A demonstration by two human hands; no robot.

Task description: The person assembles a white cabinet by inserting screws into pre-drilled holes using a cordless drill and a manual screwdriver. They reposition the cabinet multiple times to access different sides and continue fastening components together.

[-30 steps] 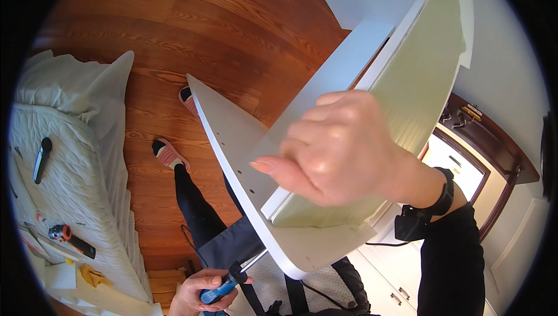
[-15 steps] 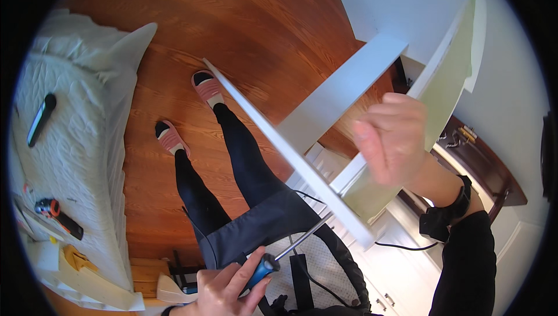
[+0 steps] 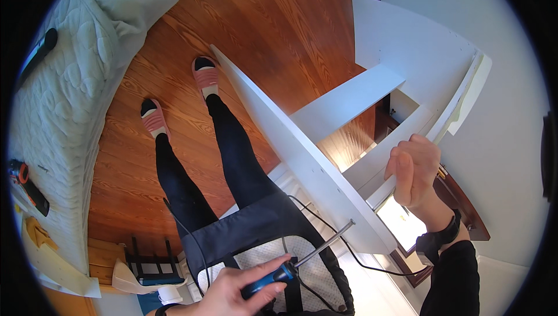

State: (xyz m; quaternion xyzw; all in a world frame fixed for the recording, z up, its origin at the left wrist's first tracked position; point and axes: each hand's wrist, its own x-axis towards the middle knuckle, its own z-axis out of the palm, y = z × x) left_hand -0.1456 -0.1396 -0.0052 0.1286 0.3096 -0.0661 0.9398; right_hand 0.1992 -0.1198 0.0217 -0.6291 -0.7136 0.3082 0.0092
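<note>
My left hand point(image 3: 241, 290) is wrapped round the blue handle of a screwdriver point(image 3: 321, 247), index finger stretched along it. The metal shaft points up and right, its tip at the outer face of a white side board point(image 3: 308, 159), near the board's close end. That board belongs to a white furniture frame, with a crosswise shelf point(image 3: 349, 101) and a second side board point(image 3: 412, 40) beyond. My right hand point(image 3: 414, 170) is closed in a fist over the frame's right edge. Whatever those fingers may hold is hidden.
At the left lies a white quilted mattress point(image 3: 75, 95) bearing a dark slim device point(image 3: 39, 54) and an orange-and-black hand tool point(image 3: 28, 187). A black cable point(image 3: 372, 266) loops below the frame. My pink slippers point(image 3: 154, 119) rest on the wooden floor point(image 3: 279, 37).
My view has shifted and shows more of the near board's outer face. The screwdriver's tip now shows against that face. My right hand sits lower and further right, still closed.
</note>
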